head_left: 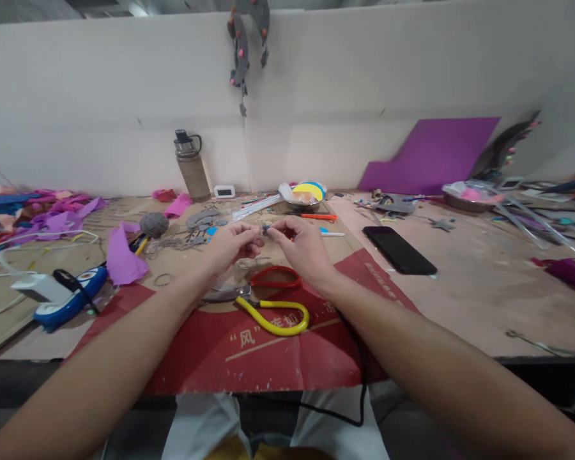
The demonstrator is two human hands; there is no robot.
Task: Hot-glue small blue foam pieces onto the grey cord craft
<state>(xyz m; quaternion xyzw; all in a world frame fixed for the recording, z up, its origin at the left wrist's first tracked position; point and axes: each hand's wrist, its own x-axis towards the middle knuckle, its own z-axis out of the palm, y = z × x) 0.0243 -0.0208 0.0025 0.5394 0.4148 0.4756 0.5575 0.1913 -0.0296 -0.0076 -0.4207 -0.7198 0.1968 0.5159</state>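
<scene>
My left hand (233, 246) and my right hand (301, 246) meet above the cardboard-covered table (460, 287). Both pinch a tiny dark piece (265, 229) between their fingertips; I cannot make out what it is. Just below the hands lie scissors with one red and one yellow handle (273, 300) on a red printed cardboard sheet (268, 351). Grey felt cut-outs (199, 223) lie a little beyond my left hand.
A black phone (399, 250) lies to the right. A water bottle (191, 166) stands at the wall. Purple felt scraps (124, 255), a grey ball (154, 224), a blue glue gun (69, 300) and cables sit left. A bowl (303, 195) and purple sheet (431, 153) are behind.
</scene>
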